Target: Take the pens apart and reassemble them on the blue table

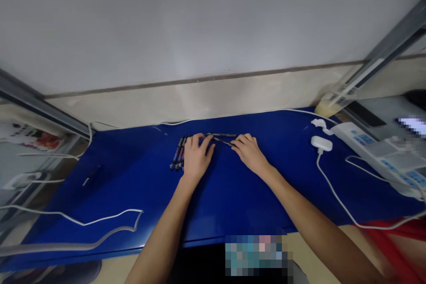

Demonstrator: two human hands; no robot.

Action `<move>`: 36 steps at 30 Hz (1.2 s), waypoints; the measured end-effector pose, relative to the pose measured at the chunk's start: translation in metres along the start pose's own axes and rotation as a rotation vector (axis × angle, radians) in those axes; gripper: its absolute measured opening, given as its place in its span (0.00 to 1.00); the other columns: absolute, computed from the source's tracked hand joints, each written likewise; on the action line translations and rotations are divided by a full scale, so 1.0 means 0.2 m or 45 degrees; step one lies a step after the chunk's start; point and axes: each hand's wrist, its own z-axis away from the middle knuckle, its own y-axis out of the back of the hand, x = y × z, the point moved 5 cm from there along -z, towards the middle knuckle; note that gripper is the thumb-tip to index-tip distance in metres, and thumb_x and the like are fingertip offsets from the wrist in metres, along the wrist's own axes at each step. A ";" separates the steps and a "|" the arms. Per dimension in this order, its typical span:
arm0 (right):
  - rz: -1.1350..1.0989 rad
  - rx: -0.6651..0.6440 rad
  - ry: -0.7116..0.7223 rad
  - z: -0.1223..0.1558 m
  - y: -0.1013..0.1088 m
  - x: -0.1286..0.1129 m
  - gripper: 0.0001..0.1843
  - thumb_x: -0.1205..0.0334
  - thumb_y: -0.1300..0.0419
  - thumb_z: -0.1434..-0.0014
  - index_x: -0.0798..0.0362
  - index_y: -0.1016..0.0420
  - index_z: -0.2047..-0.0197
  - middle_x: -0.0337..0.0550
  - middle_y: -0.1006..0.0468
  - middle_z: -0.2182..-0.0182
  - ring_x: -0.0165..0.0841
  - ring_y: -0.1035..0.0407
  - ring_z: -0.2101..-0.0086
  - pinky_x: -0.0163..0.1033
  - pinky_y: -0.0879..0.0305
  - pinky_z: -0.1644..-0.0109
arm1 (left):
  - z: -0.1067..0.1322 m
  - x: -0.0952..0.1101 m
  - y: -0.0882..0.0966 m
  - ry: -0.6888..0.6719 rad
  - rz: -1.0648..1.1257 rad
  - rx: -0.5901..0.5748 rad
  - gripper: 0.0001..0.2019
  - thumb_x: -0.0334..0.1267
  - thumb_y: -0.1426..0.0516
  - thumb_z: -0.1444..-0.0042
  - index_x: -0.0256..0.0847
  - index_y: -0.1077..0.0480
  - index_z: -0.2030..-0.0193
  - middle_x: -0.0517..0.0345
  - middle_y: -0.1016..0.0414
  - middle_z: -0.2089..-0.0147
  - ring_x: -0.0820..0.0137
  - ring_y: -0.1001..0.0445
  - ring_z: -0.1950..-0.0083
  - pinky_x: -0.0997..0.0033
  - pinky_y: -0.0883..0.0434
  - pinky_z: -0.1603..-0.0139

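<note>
Several dark pen-like tools with metal tips (178, 153) lie side by side on a blue work mat (133, 195), and their upper parts are hidden by my left hand (197, 157). That hand rests palm down with its fingers apart, right next to them. A slim metal tool, possibly tweezers (221, 140), lies between my hands below a thin dark bar (221, 135). My right hand (249, 153) lies to the right, its fingertips at the tool's end. Whether those fingers grip it is hard to tell.
A white power adapter (321, 143) with a cable and a white keypad device (376, 151) sit on the mat's right side. White cables (83, 221) run along its left and back edges. A wall (199, 102) rises behind, and a metal rail (392, 42) crosses the upper right.
</note>
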 end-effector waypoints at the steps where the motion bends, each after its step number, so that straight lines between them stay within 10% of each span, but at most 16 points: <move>1: -0.029 0.001 0.008 0.00 0.00 0.00 0.12 0.66 0.46 0.31 0.54 0.23 0.51 0.53 0.23 0.57 0.46 0.34 0.54 0.53 0.35 0.51 | 0.00 0.03 -0.01 -0.092 0.012 -0.041 0.18 0.44 0.48 0.32 0.48 0.30 0.39 0.47 0.31 0.41 0.56 0.35 0.42 0.56 0.36 0.44; 13: -0.283 -0.199 0.198 0.01 0.00 -0.08 0.14 0.63 0.51 0.28 0.54 0.24 0.53 0.50 0.22 0.60 0.41 0.29 0.58 0.48 0.31 0.52 | 0.03 0.16 -0.05 -0.514 -0.140 -0.236 0.13 0.34 0.51 0.31 0.43 0.30 0.45 0.52 0.26 0.59 0.62 0.33 0.55 0.61 0.41 0.54; 21: -0.230 -0.055 0.211 0.01 0.04 -0.10 0.12 0.63 0.48 0.30 0.52 0.22 0.56 0.49 0.22 0.64 0.41 0.30 0.60 0.47 0.32 0.55 | 0.03 0.15 -0.07 -0.311 0.022 -0.281 0.15 0.41 0.55 0.28 0.44 0.28 0.58 0.56 0.25 0.65 0.65 0.33 0.61 0.64 0.42 0.59; 27: -0.532 -0.126 -0.179 0.00 0.07 -0.02 0.24 0.51 0.47 0.30 0.51 0.26 0.75 0.39 0.25 0.79 0.32 0.31 0.76 0.40 0.37 0.67 | 0.04 0.15 -0.07 -0.282 0.071 -0.293 0.17 0.41 0.57 0.27 0.44 0.29 0.57 0.56 0.25 0.65 0.65 0.33 0.61 0.65 0.41 0.58; 31: -0.796 -0.066 -0.168 -0.01 0.09 -0.01 0.05 0.57 0.34 0.40 0.50 0.23 0.64 0.39 0.21 0.66 0.33 0.28 0.66 0.38 0.34 0.59 | 0.04 0.15 -0.07 -0.250 0.124 -0.327 0.17 0.40 0.58 0.27 0.43 0.30 0.57 0.57 0.26 0.64 0.66 0.33 0.63 0.66 0.39 0.58; 36: -0.907 -0.163 -0.266 0.00 0.06 0.00 0.10 0.53 0.41 0.35 0.49 0.24 0.56 0.39 0.22 0.71 0.33 0.28 0.70 0.40 0.33 0.63 | 0.04 0.17 -0.07 -0.256 0.154 -0.341 0.17 0.41 0.58 0.27 0.43 0.30 0.58 0.57 0.26 0.64 0.66 0.32 0.63 0.67 0.38 0.57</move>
